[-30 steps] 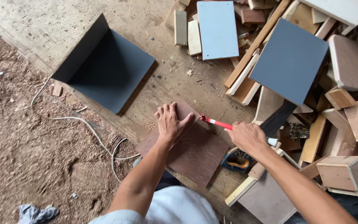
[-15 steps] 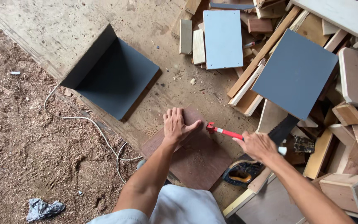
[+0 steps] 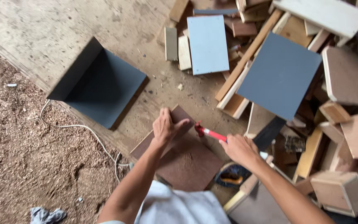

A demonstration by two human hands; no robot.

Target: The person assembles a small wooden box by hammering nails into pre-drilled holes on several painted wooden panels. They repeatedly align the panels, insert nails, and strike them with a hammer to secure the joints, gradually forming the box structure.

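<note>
Near the centre of the frame, the left hand (image 3: 165, 127) lies open, palm down, fingers spread on the upper corner of a dark brown board (image 3: 183, 159) flat on the floor. Just right of it, the right hand (image 3: 239, 148) is closed around a red-handled tool (image 3: 210, 133); the tool's long axis runs from the hand up and left, its tip pointing at the board's right edge. Upper left lies a folded dark grey panel (image 3: 100, 85); a white cord (image 3: 83, 128) curls across sawdust below it. Scrap wood (image 3: 344, 74) fills the right. Since half a second ago, both hands sit slightly lower in the frame.
</note>
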